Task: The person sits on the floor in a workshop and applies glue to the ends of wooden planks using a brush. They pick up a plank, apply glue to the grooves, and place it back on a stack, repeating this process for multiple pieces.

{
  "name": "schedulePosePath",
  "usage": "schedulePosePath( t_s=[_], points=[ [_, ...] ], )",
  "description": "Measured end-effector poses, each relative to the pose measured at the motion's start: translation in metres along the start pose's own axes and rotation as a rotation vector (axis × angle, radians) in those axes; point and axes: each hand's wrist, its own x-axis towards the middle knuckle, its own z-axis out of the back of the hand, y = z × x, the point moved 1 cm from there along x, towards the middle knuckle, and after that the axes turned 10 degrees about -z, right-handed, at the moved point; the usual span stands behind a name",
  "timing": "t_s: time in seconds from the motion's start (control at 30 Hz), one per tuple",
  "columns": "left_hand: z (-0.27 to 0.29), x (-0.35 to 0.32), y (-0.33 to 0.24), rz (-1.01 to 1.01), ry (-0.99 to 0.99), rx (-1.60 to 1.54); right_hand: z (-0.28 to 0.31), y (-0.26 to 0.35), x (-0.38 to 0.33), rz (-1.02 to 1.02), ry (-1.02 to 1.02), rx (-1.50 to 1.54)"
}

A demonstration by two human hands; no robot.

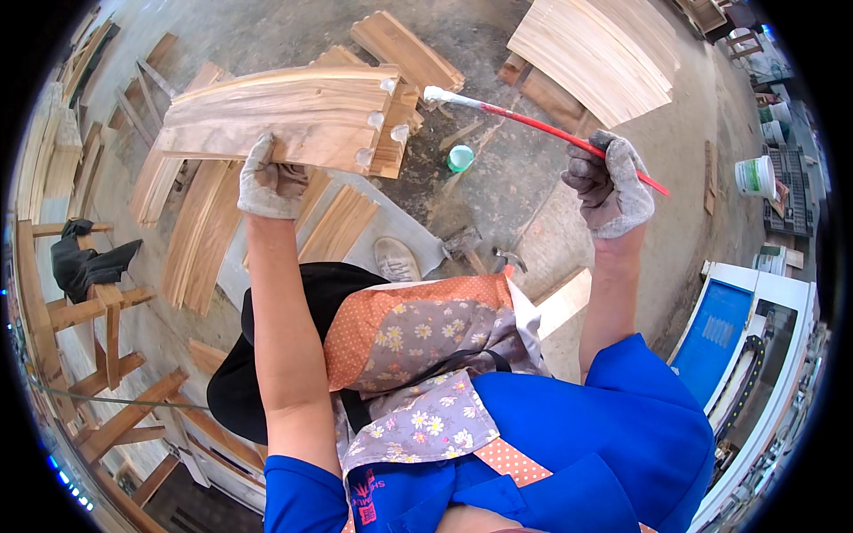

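Note:
My left hand [272,178], in a grey-white work glove, grips the near edge of a wooden board [275,111], thumb on its upper face. White wet-looking glue dabs [375,118] sit along the board's right end. Under that end shows another wooden piece [391,153] with a similar white dab. My right hand [609,182], gloved too, is closed around the red handle of a long brush [533,127]. The brush's white-coated tip points left, just short of the board's end and apart from it. Below the tip, a small green cup [460,158] with white contents stands on the floor.
Board stacks [200,231] lie at left, with a wide stack [591,58] at far right. A hammer [509,258] and a mallet-like tool [462,242] lie near my shoe [396,259]. Wooden frames [111,329] stand left; a white-and-blue machine [715,324] and white bucket [755,177] stand right.

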Motion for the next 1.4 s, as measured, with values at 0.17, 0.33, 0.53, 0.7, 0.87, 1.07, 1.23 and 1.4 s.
schedulePosePath(
  t_s=[0.17, 0.33, 0.53, 0.7, 0.87, 1.07, 1.23, 1.4],
  points=[
    [0.001, 0.002, 0.001, -0.002, -0.008, 0.076, 0.000, -0.007, 0.005, -0.031, 0.060, 0.021],
    [0.000, 0.002, 0.002, -0.009, -0.009, 0.082, -0.007, -0.008, 0.003, -0.007, 0.110, -0.040],
    [-0.004, -0.001, 0.001, -0.005, -0.009, 0.036, -0.019, -0.004, 0.001, 0.093, 0.145, -0.260],
    [0.002, 0.002, 0.001, 0.033, 0.017, -0.019, -0.017, 0.004, 0.000, 0.237, 0.305, -0.498],
    [0.002, 0.000, 0.000, 0.041, 0.052, -0.046, -0.018, 0.004, 0.001, 0.190, 0.226, -0.428],
    [0.001, -0.002, 0.000, 0.053, 0.088, -0.070, -0.015, 0.002, 0.002, 0.143, 0.140, -0.397],
    [-0.002, -0.003, -0.001, 0.032, 0.041, -0.074, -0.015, 0.005, -0.003, 0.116, 0.085, -0.163],
    [-0.006, -0.004, -0.001, 0.029, 0.021, -0.058, 0.000, 0.007, -0.010, 0.027, 0.243, -0.035]
  ],
)
